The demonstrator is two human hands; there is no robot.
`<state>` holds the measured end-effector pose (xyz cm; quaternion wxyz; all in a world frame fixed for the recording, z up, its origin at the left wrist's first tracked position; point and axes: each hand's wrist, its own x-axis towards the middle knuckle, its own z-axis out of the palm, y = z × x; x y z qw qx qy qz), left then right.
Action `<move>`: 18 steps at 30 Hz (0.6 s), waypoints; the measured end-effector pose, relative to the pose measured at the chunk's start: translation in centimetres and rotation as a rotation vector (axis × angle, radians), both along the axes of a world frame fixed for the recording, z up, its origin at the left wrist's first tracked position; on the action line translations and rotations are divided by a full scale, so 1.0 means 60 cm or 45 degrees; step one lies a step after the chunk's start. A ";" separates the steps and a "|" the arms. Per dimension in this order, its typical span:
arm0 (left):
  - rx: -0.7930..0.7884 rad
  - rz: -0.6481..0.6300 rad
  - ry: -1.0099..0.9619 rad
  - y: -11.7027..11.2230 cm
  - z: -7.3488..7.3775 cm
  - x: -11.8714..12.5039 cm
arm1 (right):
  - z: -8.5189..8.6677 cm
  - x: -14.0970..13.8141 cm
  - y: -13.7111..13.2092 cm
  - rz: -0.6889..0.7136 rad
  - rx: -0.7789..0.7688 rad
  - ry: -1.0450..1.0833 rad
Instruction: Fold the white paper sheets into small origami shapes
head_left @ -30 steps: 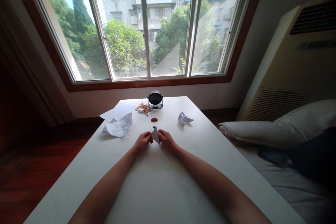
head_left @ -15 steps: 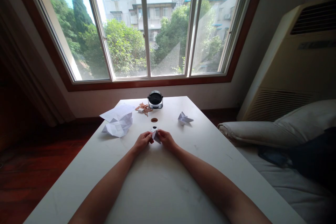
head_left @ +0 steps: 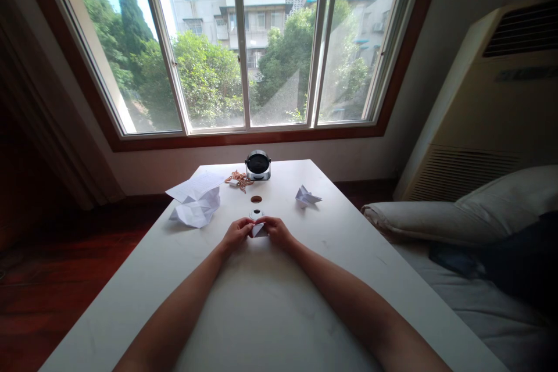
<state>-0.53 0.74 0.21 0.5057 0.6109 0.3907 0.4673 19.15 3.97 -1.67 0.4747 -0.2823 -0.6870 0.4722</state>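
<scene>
A small piece of folded paper (head_left: pixel 260 231), white and partly shaded, is held between my two hands above the white table (head_left: pixel 244 314). My left hand (head_left: pixel 238 232) pinches its left side, fingers closed. From the other side my right hand (head_left: pixel 277 230) grips its upper edge and right side, index finger stretched along the top. My fingers hide part of the folds. Just beyond the fingertips lies a round white and silver piece with a dark centre (head_left: pixel 257 214). A folded paper shape with pointed ends (head_left: pixel 307 196) rests further right.
Creased paper (head_left: pixel 196 210) and a printed sheet (head_left: pixel 195 186) lie at the table's left edge. At the back stand a round black and silver device (head_left: pixel 258 165) and a coiled tan cord (head_left: pixel 239 179). A hole (head_left: pixel 256 199) pierces the tabletop. A padded seat (head_left: pixel 436 221) adjoins the right.
The folded paper has turned in my hands, so that a lighter face shows toward me. My right fingers have shifted left over its top. The other objects have not moved.
</scene>
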 end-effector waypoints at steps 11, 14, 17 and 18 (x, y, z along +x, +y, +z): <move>0.048 0.033 0.029 0.005 -0.010 -0.001 | -0.001 -0.001 0.001 -0.065 0.024 -0.054; 0.064 0.058 0.017 0.005 -0.013 -0.001 | -0.001 -0.002 0.002 -0.126 -0.011 -0.037; 0.084 0.101 -0.002 0.006 -0.016 -0.002 | 0.000 -0.003 0.001 -0.101 -0.105 -0.002; 0.093 0.124 -0.011 0.006 -0.017 -0.003 | 0.000 -0.004 0.000 -0.071 -0.130 0.001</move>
